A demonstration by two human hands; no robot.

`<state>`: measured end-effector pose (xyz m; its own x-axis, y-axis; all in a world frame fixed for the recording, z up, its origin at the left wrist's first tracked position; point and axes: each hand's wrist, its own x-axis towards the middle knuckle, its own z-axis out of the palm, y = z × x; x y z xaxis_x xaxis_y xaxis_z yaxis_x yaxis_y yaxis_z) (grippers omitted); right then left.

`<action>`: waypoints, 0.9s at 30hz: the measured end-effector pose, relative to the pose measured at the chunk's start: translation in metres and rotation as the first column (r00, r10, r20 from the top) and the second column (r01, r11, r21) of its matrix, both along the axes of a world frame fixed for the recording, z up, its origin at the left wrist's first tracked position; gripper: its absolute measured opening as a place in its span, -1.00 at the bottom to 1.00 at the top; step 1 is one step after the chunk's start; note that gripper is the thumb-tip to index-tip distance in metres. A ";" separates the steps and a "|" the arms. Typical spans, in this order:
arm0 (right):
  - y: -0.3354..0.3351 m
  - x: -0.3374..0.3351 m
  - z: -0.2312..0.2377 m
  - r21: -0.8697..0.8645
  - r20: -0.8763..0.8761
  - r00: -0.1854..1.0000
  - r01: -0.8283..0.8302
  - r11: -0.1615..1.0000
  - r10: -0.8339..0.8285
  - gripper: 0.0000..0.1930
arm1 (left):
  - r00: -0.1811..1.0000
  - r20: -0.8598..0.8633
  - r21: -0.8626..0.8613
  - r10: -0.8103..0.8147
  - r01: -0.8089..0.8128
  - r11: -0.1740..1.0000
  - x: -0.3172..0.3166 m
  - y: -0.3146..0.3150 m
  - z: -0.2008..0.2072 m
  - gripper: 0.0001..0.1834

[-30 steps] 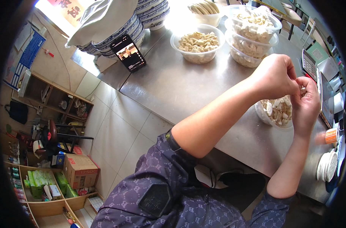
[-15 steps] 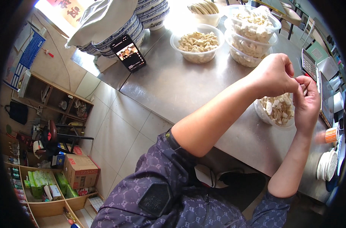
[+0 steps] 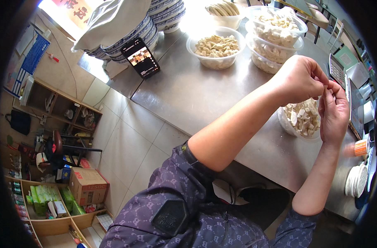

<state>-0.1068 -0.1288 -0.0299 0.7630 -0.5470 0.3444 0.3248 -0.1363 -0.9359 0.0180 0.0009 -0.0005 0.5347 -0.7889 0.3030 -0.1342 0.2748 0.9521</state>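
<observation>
Above the near plastic bowl (image 3: 284,124), my left hand (image 3: 300,80) and my right hand (image 3: 335,113) meet fingertip to fingertip. Both are closed in a pinch on a small pale piece of bread (image 3: 327,93), mostly covered by my fingers. Below them, the bowl holds many torn, whitish bread pieces (image 3: 301,118), some dusted with flour. My right hand covers part of the bowl's right side.
Farther off stand another bowl of pieces (image 3: 215,63) and a stack of filled tubs (image 3: 265,64). A phone (image 3: 141,58) leans by blue-and-white bowls (image 3: 134,37). At right are white flatbread rounds (image 3: 356,180), an orange-labelled cup (image 3: 361,147) and a calculator (image 3: 336,70).
My fingers have shifted slightly against each other, and the left hand's fingers now reach further over the right hand's fingertips. The bowls and phone stay in place.
</observation>
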 end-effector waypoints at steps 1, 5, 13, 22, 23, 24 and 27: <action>0.000 0.000 0.000 -0.049 0.002 1.000 -0.028 0.998 0.028 -0.82 | 0.997 0.060 0.003 0.044 -0.045 0.999 -0.001 0.003 0.002 -0.76; 0.006 -0.003 0.004 -0.263 0.043 0.997 0.075 0.962 -0.066 -0.87 | 0.978 0.195 0.202 0.068 -0.108 0.973 0.000 0.017 0.011 -0.70; 0.016 -0.006 0.013 -0.588 0.142 0.949 0.310 0.747 -0.282 -0.86 | 0.993 0.101 0.266 -0.058 0.030 0.964 0.006 0.018 0.010 -0.71; 0.005 -0.002 0.002 -0.350 -0.020 0.996 0.079 0.934 -0.092 -0.79 | 0.689 0.646 0.086 0.328 -0.493 0.866 0.009 -0.002 -0.017 -0.66; 0.006 -0.001 0.001 -0.397 -0.065 0.988 0.103 0.912 -0.139 -0.76 | 0.614 0.749 0.139 0.250 -0.515 0.846 0.007 -0.003 -0.020 -0.70; 0.007 0.000 0.000 -0.399 -0.112 0.980 0.106 0.911 -0.164 -0.74 | 0.508 0.825 0.101 0.245 -0.561 0.822 0.001 -0.003 -0.026 -0.75; 0.011 0.001 -0.001 -0.339 -0.231 0.958 0.084 0.937 -0.170 -0.64 | 0.389 0.917 0.130 0.094 -0.513 0.848 -0.005 -0.003 -0.031 -0.65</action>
<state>-0.1057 -0.1175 -0.0308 0.7792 -0.5368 0.3235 0.0432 -0.4689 -0.8822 0.0130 -0.0026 -0.0312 0.3806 -0.7766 0.5020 -0.9218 -0.2753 0.2729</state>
